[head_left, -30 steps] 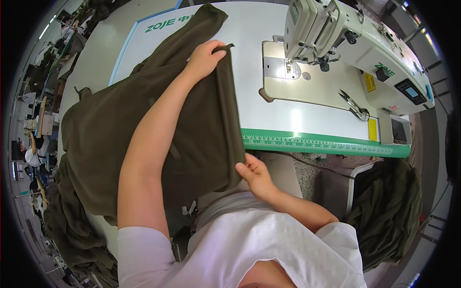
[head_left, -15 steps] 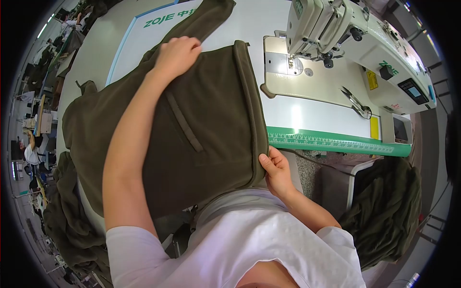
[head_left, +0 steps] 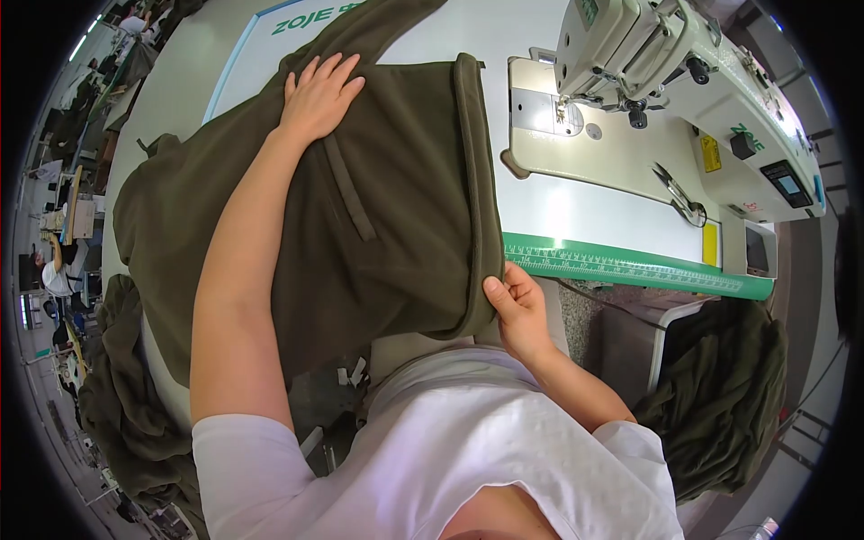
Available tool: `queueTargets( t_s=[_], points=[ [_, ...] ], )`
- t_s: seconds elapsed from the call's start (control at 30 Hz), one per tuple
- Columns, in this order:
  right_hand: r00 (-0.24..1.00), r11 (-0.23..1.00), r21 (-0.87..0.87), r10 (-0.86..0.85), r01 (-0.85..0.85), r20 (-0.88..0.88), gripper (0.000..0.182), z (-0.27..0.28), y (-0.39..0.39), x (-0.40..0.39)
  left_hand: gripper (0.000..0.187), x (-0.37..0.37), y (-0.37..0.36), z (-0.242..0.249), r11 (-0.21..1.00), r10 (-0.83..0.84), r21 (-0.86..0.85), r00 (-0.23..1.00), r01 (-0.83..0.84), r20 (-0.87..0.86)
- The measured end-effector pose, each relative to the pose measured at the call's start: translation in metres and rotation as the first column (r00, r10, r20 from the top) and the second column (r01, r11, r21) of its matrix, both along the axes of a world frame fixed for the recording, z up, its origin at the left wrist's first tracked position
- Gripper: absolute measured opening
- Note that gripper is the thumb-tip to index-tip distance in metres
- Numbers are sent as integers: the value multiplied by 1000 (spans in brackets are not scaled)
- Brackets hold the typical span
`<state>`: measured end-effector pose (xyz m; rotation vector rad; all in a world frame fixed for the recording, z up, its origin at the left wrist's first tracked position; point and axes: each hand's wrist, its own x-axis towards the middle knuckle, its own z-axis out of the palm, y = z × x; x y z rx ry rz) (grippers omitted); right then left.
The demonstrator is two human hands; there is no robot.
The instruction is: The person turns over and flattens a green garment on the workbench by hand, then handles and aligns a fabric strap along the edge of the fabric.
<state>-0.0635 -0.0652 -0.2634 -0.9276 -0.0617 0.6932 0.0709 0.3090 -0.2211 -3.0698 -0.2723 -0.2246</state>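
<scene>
A dark olive fleece jacket [head_left: 405, 198] lies spread over the table, with a long pocket opening on its near panel and a folded hem along its right side. My left hand [head_left: 319, 97] rests flat on the upper part of the jacket, fingers spread, beside the sleeve [head_left: 382, 27] that reaches up and away. My right hand [head_left: 520, 310] pinches the near corner of the hem between thumb and fingers, at the table's front edge. To the right of the hem stands the sewing machine [head_left: 666, 81], its needle and presser foot apart from the cloth.
A pair of thread snips [head_left: 679, 196] lies on the machine bed. The green ruler strip [head_left: 630, 268] runs along the table's front edge. Piles of olive fabric [head_left: 720, 396] sit at the lower right and lower left [head_left: 135, 396]. Other people work far left.
My left hand has opened from curled fingers to a flat, spread palm. The jacket's near edge has shifted slightly upward, and my right hand keeps its pinch on the hem corner.
</scene>
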Motion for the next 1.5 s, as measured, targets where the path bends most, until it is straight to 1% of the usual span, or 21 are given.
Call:
queueTargets(
  t_s=[0.1,0.17,0.27,0.37,0.4,0.47,0.5,0.57,0.6,0.63,0.73,0.77,0.87,0.9,1.0,1.17,1.27,1.3,1.4,1.43,1.5],
  points=[
    [1000,1000,-6,11,-11,-2,29,1,0,1,55,4,4,-4,999,-51,8,996,51,67],
    [1000,999,-36,20,-21,-24,28,2,-1,-1,55,2,2,-5,999,-49,7,997,48,63],
    [999,999,-32,-6,5,-36,26,3,0,-2,55,-2,-7,3,999,-42,10,997,41,64],
    [999,999,-31,-25,23,-39,25,5,4,-3,56,-9,-45,23,988,-35,150,998,27,45],
    [999,999,-35,-35,34,-36,25,6,5,-4,56,-16,-66,29,989,-32,149,999,25,44],
    [999,998,-37,-46,45,-28,24,7,6,-2,59,-33,-109,39,982,-179,64,982,175,66],
    [999,999,-27,-45,44,-23,24,6,6,-2,59,-40,-119,35,982,-180,64,981,176,67],
    [999,999,-6,-45,45,-17,23,5,6,-4,62,-53,-135,16,982,-183,-37,983,184,28],
    [999,999,-6,-45,45,-14,23,6,7,-3,63,-56,-139,14,979,-184,-87,983,184,12],
    [999,999,-6,-53,53,-9,23,7,8,-4,63,-55,-138,16,979,-187,-84,982,188,14],
    [998,998,-4,-65,65,0,23,9,10,-5,65,-58,-127,25,959,-192,-230,977,167,-88],
    [997,997,-1,-77,77,-2,22,9,11,-5,65,-64,-124,26,959,-192,-227,977,168,-89],
    [995,995,-1,-102,102,-11,21,8,11,-4,70,-95,-118,29,991,-137,4,988,137,74],
    [994,994,-4,-111,111,-7,21,6,10,-6,70,-100,-113,25,990,-139,3,988,139,69],
    [993,993,-2,-120,120,15,20,3,12,-3,71,-110,-97,11,980,-120,-160,993,118,-6],
    [992,992,-25,-126,126,5,20,6,12,-3,71,-109,-99,11,982,-115,-151,993,114,-4],
    [993,992,-38,-119,119,11,21,6,13,-3,70,-111,-120,22,986,-154,-58,987,156,36],
    [992,992,-37,-122,123,14,21,5,13,-3,70,-114,-130,24,987,-151,-56,988,153,38],
    [992,991,-40,-125,126,19,21,4,13,-3,68,-126,-162,27,931,-334,-143,942,336,39],
    [992,991,-38,-128,128,13,21,5,14,-3,68,-125,-163,27,932,-331,-143,943,333,41],
    [991,991,-34,-132,132,-1,21,6,14,-4,66,-125,-164,25,936,-344,-81,939,343,2]
  ],
)
